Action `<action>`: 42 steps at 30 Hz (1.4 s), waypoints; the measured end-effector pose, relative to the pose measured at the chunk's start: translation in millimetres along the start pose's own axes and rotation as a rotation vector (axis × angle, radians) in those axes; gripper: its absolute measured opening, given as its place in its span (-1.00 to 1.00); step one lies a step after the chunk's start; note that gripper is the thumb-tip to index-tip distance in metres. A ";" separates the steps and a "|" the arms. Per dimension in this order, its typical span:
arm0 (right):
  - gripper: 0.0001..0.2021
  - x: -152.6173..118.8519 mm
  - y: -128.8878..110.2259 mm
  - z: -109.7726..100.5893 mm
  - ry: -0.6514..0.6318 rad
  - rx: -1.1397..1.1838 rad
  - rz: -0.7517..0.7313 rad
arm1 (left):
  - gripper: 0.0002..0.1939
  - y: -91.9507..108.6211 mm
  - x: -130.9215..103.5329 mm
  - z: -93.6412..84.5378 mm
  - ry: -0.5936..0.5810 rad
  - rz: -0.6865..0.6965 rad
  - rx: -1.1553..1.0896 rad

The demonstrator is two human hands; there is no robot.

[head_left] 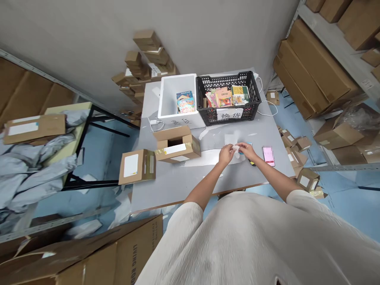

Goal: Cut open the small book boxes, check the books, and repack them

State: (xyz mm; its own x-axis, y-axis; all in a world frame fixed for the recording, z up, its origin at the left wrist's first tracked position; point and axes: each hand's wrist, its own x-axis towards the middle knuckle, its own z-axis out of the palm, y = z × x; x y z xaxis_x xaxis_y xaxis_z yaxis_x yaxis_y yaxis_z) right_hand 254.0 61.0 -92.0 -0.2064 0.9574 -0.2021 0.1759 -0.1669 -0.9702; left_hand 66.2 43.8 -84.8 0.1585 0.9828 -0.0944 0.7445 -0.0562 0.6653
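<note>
Both of my hands meet over the right half of the grey table point(166, 186). My left hand point(227, 153) pinches a small crumpled piece of thin white material point(236, 148); whether it is paper or plastic film I cannot tell. My right hand point(247, 150) has its fingers closed on the same piece from the other side. Just beyond them lies a pale, see-through sheet point(230, 138). Partly hidden by my right hand and wrist is a flat item with blue and yellow parts point(249, 145). A phone with a pink screen point(268, 155) rests to the right.
An open cardboard box point(178, 150) and a closed one point(137, 166) stand at the table's left. Behind are a white foam box point(178, 118) and a black crate point(227, 118), both containing books. Shelves with cartons point(314, 71) flank the right side.
</note>
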 end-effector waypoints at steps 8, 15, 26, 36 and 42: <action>-0.34 12.9 -33.7 27.4 -0.007 -0.263 -0.204 | -0.87 -24.7 -16.8 -59.7 0.084 0.093 -0.066; -0.70 32.8 -75.0 98.8 -0.182 -0.236 -0.257 | -0.60 -52.9 -43.7 -115.7 0.216 0.053 -0.089; -0.80 65.4 -128.3 228.0 -0.114 -0.375 -0.496 | -0.73 -131.0 -64.3 -204.2 0.484 -0.112 0.102; -0.80 112.9 -104.1 300.2 -0.088 -0.485 -0.374 | -0.49 -197.5 -66.2 -222.1 0.360 -0.116 -0.065; -0.68 112.5 -90.2 305.9 -0.141 -0.660 -0.323 | -0.40 -200.6 -78.4 -221.2 0.147 -0.131 0.140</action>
State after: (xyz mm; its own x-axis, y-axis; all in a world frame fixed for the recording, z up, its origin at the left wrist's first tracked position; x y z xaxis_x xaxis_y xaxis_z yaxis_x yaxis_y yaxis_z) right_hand -79.5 111.7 -68.2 -0.4592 0.8881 0.0214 0.6172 0.3363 -0.7113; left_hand -239.0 16.8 -47.0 -0.0334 0.9978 -0.0577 0.8366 0.0595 0.5445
